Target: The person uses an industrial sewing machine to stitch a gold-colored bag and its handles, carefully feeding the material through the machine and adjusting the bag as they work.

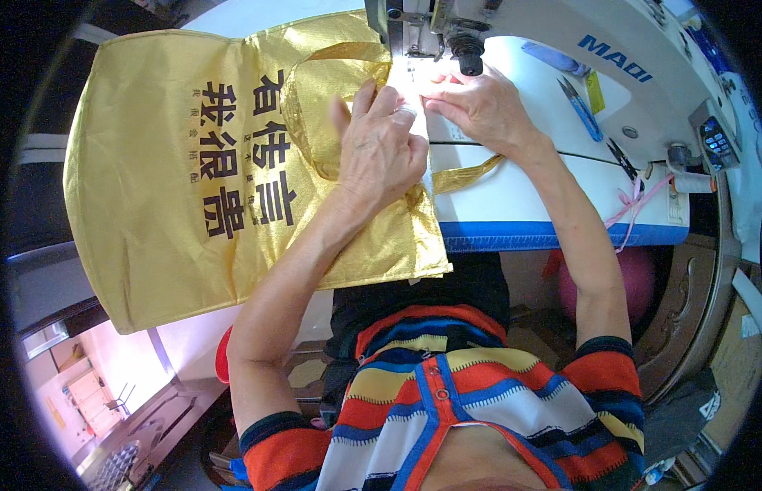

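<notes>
A shiny gold tote bag (144, 180) with dark printed characters lies across the sewing machine's bed, its open edge by the needle area. On the bag rests my left hand (379, 147), a ring on one finger, its bent fingers spread over the fabric. One gold handle (303, 90) loops around beside that hand. Another gold strap (471, 175) comes out from the bag's edge toward my right wrist. My right hand (479, 106) is closed in a pinch just right of the sewing machine's needle (414, 53). Glare hides what its fingertips grip.
Over my right hand arches the white sewing machine (561, 41). To the right lie blue-handled thread snips (581, 110), dark tweezers-like tools (622, 159), a pink ribbon (635, 200) and a thread spool (694, 183). A blue ruler strip (512, 237) runs along the table's front edge.
</notes>
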The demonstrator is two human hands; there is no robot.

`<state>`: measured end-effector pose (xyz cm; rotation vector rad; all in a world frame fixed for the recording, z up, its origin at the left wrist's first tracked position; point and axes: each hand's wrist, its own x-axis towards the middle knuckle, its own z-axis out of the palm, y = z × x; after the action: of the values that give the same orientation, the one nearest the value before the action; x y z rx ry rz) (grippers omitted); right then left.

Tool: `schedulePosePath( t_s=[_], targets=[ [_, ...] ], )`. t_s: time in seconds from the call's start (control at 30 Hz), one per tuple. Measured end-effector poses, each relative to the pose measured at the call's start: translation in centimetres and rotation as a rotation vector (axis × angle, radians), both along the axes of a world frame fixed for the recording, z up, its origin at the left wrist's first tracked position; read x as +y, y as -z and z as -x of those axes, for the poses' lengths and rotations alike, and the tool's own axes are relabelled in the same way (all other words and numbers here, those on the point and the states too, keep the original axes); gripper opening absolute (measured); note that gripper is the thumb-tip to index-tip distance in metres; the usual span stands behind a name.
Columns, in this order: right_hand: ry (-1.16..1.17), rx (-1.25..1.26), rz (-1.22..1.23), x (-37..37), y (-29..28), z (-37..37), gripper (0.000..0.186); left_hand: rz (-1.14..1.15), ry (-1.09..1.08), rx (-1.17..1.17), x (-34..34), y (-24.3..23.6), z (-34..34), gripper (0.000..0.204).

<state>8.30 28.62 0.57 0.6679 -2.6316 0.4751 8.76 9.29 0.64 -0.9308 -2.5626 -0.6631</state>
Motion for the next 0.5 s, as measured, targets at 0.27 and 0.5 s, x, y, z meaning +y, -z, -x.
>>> schedulePosePath(
  t_s=[0.27,0.5],
  targets=[
    [0.036,0.048,-0.050,0.29,0.46,0.30,0.022,-0.049,0.000,-0.021,0.27,0.15,0.17,0.016],
    [0.084,0.025,-0.002,-0.18,-0.51,0.24,0.023,-0.003,-0.025,-0.029,0.44,0.10,0.25,0.015]
  ],
)
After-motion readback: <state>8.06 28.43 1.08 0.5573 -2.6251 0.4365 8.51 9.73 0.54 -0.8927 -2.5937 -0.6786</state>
